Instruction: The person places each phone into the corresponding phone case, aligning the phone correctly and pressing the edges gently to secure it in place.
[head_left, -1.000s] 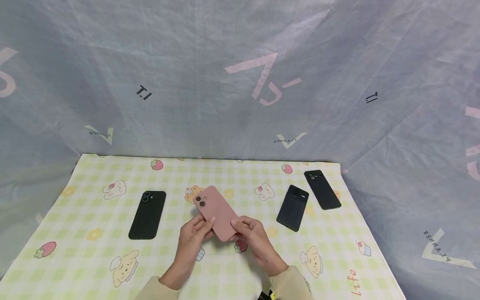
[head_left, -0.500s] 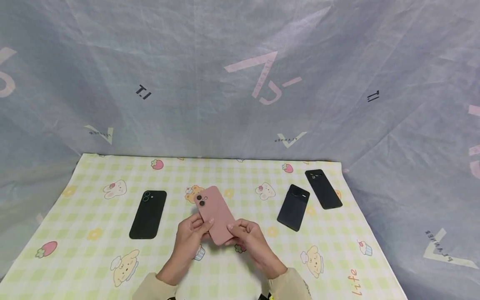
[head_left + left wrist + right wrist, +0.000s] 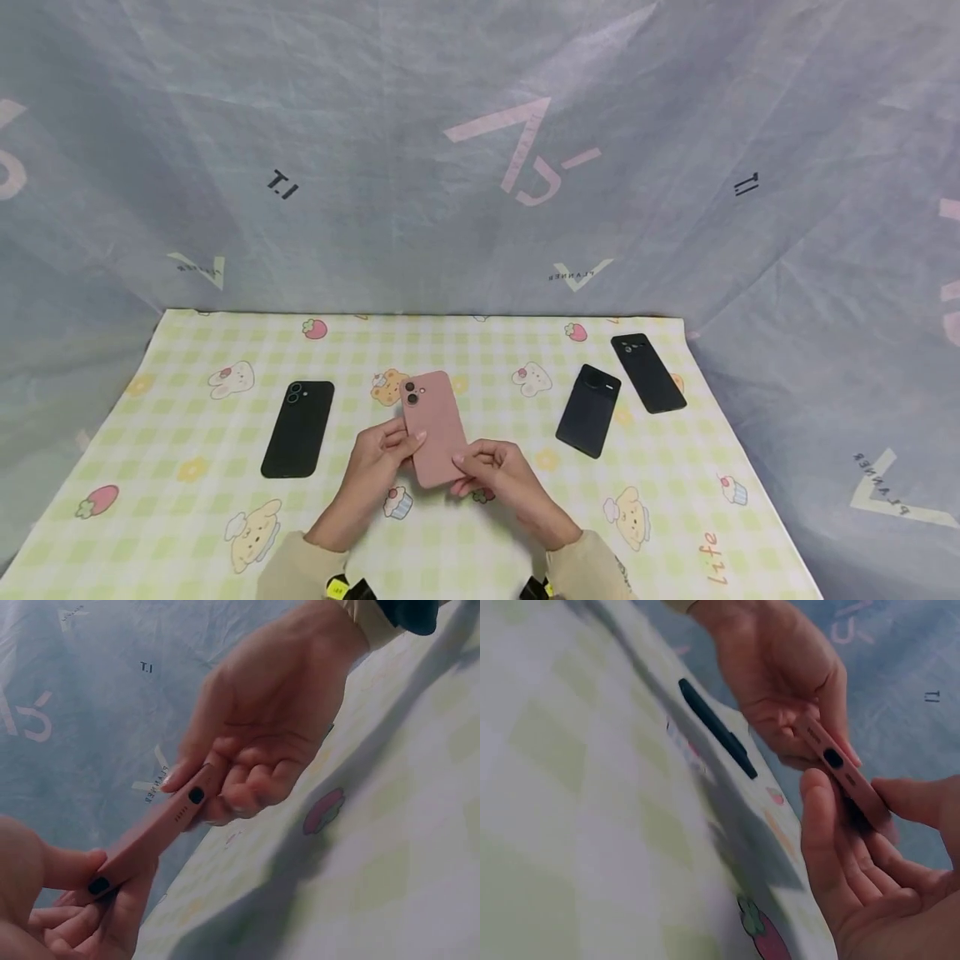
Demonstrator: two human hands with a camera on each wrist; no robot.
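Observation:
Both hands hold a phone in a pink case [image 3: 437, 421] over the middle of the table, its camera side facing up. My left hand [image 3: 377, 458] pinches the left long edge, thumb on the back. My right hand [image 3: 501, 477] grips the lower right corner with thumb and fingers. In the left wrist view, the case's edge [image 3: 169, 821] with dark cutouts runs between the two hands. The right wrist view shows the bottom edge [image 3: 840, 766] with its port opening; the phone's screen side is mostly hidden by fingers.
A black phone [image 3: 298, 429] lies to the left, camera side up. At the right lie a dark phone [image 3: 589, 412] and, beyond it, another black phone [image 3: 649, 373]. A patterned checked cloth [image 3: 172, 533] covers the table; a grey-blue curtain [image 3: 375, 167] hangs behind.
The pink-cased phone has turned clockwise, standing straighter in the head view, with its camera end shifted right. Both hands keep their grip. The other phones stay in place.

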